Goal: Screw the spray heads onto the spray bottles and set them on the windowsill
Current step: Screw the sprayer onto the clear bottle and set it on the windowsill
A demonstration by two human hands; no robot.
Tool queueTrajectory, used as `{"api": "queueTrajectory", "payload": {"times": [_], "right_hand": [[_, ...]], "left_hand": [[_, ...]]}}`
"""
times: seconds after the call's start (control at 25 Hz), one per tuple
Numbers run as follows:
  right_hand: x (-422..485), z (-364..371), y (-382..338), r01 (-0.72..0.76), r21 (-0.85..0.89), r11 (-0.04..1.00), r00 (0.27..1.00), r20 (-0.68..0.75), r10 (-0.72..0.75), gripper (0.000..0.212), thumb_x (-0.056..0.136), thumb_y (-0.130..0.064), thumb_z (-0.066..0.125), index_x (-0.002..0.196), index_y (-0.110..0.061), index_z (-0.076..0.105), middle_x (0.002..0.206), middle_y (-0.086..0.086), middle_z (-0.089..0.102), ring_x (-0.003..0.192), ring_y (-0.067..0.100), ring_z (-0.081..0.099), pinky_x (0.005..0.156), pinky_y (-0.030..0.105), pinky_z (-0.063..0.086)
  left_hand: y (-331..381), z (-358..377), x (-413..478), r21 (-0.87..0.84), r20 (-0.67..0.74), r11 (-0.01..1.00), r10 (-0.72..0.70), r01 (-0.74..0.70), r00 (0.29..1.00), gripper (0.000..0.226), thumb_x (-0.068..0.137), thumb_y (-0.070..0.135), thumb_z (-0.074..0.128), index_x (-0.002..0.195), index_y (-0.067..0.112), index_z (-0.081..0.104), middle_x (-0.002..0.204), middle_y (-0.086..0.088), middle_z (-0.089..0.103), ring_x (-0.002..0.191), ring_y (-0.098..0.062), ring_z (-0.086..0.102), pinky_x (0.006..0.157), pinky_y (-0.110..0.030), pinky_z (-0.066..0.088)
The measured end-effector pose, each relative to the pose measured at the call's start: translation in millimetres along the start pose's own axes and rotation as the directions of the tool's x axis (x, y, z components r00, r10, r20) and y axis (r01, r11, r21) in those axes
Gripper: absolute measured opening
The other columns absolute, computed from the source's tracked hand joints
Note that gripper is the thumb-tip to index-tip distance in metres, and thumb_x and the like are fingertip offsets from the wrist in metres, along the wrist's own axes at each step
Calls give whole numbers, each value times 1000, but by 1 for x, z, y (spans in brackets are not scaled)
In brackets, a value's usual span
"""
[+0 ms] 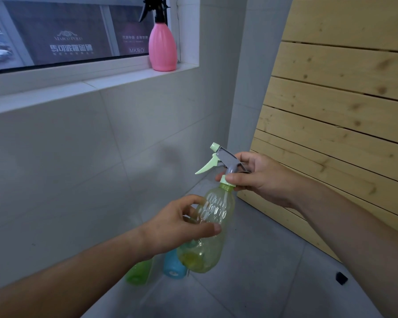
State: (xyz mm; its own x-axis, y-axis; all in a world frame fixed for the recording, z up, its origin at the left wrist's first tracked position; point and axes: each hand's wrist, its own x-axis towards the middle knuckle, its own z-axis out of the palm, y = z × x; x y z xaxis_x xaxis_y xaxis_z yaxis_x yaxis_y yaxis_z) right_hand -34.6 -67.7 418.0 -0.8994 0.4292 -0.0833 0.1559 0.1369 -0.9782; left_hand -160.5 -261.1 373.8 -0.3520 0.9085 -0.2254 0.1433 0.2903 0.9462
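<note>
The left hand point(182, 228) wraps its grip around the middle of the clear yellow-green bottle point(207, 228), held in the air with its long axis tilted, neck up and to the right. At that neck the right hand point(257, 177) pinches the collar of the grey and pale green spray head point(221, 160), nozzle and trigger pointing left. Below the bottle, a blue bottle point(174, 266) and a green bottle point(139, 271) lie on the floor; far above, a pink bottle point(162, 48) with a black sprayer stands upright on the windowsill point(90, 82).
</note>
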Motion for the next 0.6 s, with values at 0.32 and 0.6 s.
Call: {"api": "queueTrajectory", "payload": {"times": [0.32, 0.6], "right_hand": [[-2, 0, 1, 56, -154, 987, 998, 5, -56, 34, 89, -13, 67, 121, -17, 59, 108, 9, 75, 101, 18, 69, 81, 34, 53], [6, 13, 9, 46, -173, 984, 985, -154, -73, 34, 80, -43, 71, 106, -23, 64, 89, 0, 71, 80, 10, 64, 72, 33, 54]], "left_hand": [[-3, 6, 2, 29, -34, 1000, -7, 8, 999, 55, 56, 48, 89, 105, 28, 73, 109, -23, 70, 93, -37, 72, 89, -56, 58], [1, 5, 1, -12, -4, 999, -32, 32, 999, 48, 60, 49, 87, 102, 31, 72, 109, -21, 71, 81, -17, 68, 71, -34, 56]]}}
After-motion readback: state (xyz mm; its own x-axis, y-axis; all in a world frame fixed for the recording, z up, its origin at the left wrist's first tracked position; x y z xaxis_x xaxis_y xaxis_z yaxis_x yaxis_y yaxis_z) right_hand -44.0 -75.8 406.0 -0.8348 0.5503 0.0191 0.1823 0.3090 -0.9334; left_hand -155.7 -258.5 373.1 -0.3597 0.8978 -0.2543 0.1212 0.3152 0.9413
